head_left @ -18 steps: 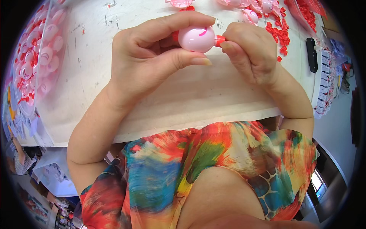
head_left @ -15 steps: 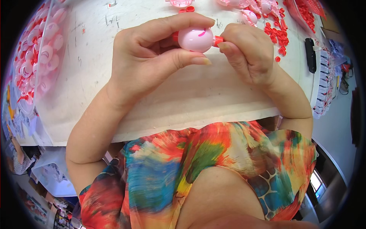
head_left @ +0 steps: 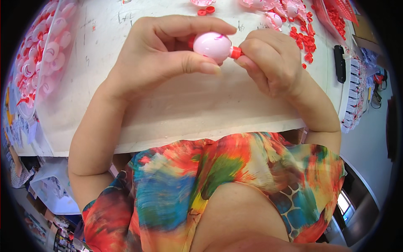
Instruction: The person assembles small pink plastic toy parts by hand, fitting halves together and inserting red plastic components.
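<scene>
A round pink plastic ball [head_left: 212, 47] with a darker pink mark is held between the thumb and fingers of my left hand [head_left: 157, 54]. A red piece shows at its left end, partly behind my fingers. At its right end sits a small red cap [head_left: 236, 52] on a pale neck. My right hand [head_left: 273, 61] is closed, pinching that red cap between thumb and forefinger. Both hands are raised over the pale worktable [head_left: 189, 105]. Just beyond my left fingers lie loose red caps [head_left: 206, 11] beside a pink part [head_left: 202, 2].
At the left stands a clear container of pink balls [head_left: 50, 54]. Far right are scattered red caps [head_left: 305, 42], pink parts [head_left: 273, 19] and a pink-red basket [head_left: 329, 19]. A black object [head_left: 340, 63] lies at the right edge near stacked white pieces [head_left: 354, 96].
The ball has turned in my fingers, so its pink mark sits higher. My right hand has moved slightly left and down with the red cap.
</scene>
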Demonstrator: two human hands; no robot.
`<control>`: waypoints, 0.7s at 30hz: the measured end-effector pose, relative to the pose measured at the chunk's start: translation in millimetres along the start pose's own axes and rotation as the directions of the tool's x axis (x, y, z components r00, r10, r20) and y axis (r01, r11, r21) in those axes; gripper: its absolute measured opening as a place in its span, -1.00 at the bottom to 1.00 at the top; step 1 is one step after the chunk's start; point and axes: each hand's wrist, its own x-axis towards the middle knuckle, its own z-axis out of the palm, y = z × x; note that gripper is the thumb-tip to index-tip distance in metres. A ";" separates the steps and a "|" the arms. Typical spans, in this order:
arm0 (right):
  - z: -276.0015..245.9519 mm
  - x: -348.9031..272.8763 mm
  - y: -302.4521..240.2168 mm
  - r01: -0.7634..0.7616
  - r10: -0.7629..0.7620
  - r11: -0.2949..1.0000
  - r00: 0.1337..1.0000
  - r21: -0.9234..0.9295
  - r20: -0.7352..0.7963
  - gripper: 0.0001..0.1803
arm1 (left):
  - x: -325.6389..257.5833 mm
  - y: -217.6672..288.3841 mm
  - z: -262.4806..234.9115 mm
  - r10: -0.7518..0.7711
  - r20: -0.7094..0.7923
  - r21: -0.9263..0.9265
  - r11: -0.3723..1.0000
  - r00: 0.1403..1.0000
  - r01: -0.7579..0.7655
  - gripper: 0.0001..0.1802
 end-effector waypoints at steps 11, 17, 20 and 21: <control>-4.3 2.9 -4.8 -0.596 0.499 0.654 0.803 0.466 0.327 -0.82 | 4.0 -15.7 1.5 0.191 -0.162 0.037 0.981 0.968 -0.188 -0.53; -2.0 3.6 -0.3 -0.275 0.260 0.949 0.959 0.153 0.111 -0.90 | 0.6 -12.1 0.0 0.215 -0.114 0.088 0.975 0.970 -0.205 -0.56; -2.8 3.0 1.0 -0.199 0.193 0.976 0.978 0.083 0.076 -0.90 | 0.6 -10.3 1.1 0.266 -0.101 0.141 0.958 0.959 -0.250 -0.58; -2.3 1.6 2.0 -0.202 0.196 0.976 0.977 0.081 0.078 -0.90 | 1.6 -10.7 0.9 0.266 -0.099 0.138 0.958 0.959 -0.252 -0.58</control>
